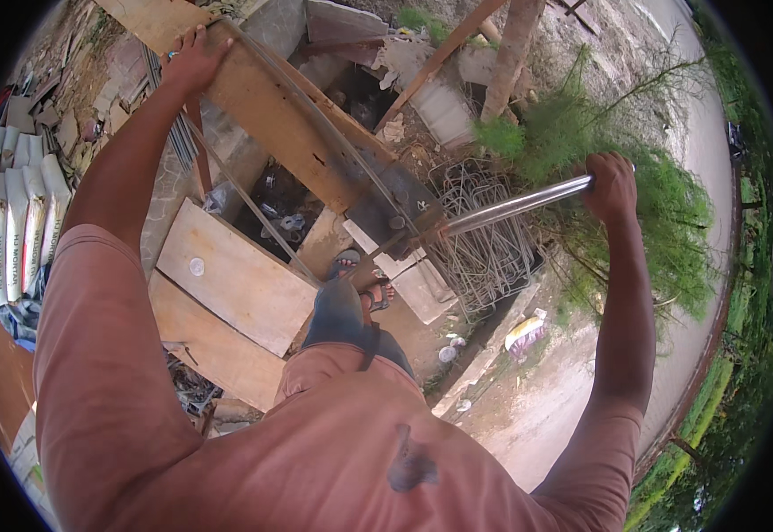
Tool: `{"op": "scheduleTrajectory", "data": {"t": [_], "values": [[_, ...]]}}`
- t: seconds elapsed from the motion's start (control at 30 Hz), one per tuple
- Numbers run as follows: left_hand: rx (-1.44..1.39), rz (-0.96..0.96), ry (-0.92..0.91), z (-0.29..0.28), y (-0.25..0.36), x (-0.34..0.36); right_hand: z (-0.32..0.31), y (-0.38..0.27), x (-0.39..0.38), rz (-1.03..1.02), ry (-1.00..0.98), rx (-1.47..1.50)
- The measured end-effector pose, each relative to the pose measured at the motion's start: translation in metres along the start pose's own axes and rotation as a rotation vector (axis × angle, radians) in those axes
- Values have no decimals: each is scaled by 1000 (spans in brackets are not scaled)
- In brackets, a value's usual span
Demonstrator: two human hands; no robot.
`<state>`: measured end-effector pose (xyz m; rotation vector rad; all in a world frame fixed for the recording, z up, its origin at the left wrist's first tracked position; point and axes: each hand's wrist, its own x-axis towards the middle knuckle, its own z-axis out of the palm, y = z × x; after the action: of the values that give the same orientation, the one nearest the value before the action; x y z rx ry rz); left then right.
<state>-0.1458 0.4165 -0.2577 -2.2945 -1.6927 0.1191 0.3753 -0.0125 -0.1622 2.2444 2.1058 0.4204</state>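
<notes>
My right hand (612, 182) is closed around the end of a shiny metal pipe (519, 204), out to the right. The pipe's inner end meets a dark metal plate (395, 206) with upright pins, fixed at the near end of a long wooden board (289, 129). Thin steel rod (316, 133) runs along the board to the pins. At the board's far left my left hand (193, 60) lies palm down, fingers stretched and apart, beside the rod's far end. Another thin rod (245, 195) slants from near my left forearm toward my legs.
A heap of bent steel rod frames (488, 230) lies right of the plate. Leafy green branches (617, 213) hang around my right forearm. Wooden panels (236, 275) lie left of my legs, near a dark opening (276, 208). White bags (14, 213) are stacked far left.
</notes>
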Motion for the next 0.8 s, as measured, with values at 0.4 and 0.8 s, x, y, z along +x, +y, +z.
{"op": "scheduleTrajectory", "data": {"t": [0.4, 0.8], "values": [[-145, 160, 167, 82, -56, 86, -7, -100, -175, 598, -35, -44], [-240, 160, -56, 27, -53, 97, -90, -369, -247, 1226, 31, 99]]}}
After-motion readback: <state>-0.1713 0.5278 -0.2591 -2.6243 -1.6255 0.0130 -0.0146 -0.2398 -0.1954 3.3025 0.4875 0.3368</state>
